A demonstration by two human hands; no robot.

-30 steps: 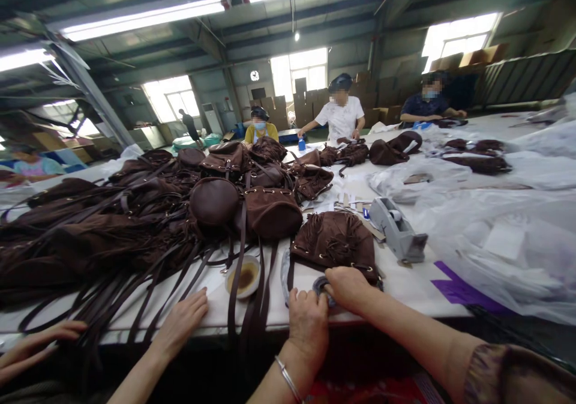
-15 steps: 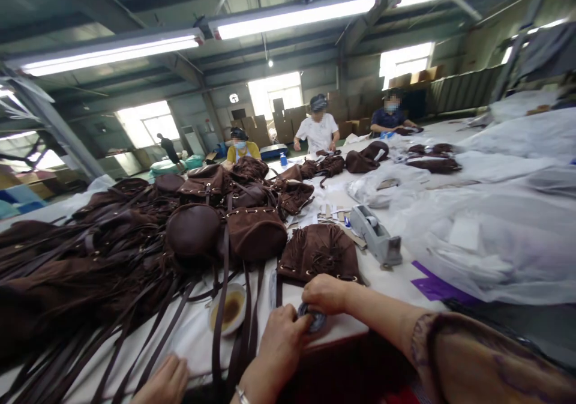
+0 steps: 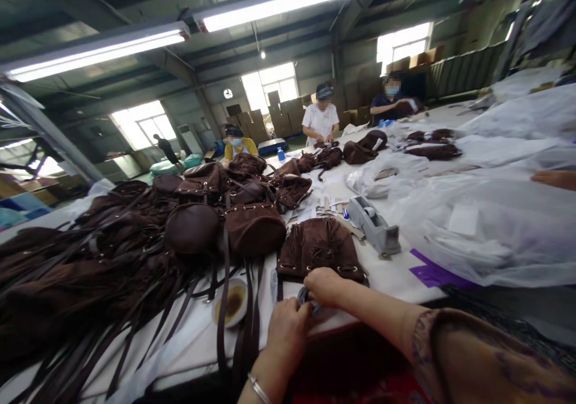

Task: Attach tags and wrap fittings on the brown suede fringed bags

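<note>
At the table's front edge, both my hands are close together on a small grey bundle (image 3: 305,296), mostly covered by fingers; I cannot make out its kind. My left hand (image 3: 288,329), with a bracelet at the wrist, has its fingers curled against the bundle from the left. From the right, my right hand (image 3: 326,287) pinches it, fingers closed. Just beyond lies a brown fringed bag (image 3: 321,248) with metal eyelets along its near edge. A bowl of brownish liquid (image 3: 236,303) stands left of my hands, with dark straps hanging across it.
A heap of brown bags (image 3: 189,230) and long straps fills the left side. Beyond the fringed bag is a grey tape dispenser (image 3: 373,224). Clear plastic bags (image 3: 486,230) cover the right, near a purple strip (image 3: 441,272). Several people work farther off; another hand (image 3: 555,179) shows at the right edge.
Another person's hand at lower left has gone, and a plastic strip shows there. A hand has appeared at the right edge. My hands stay together on the grey bundle.
</note>
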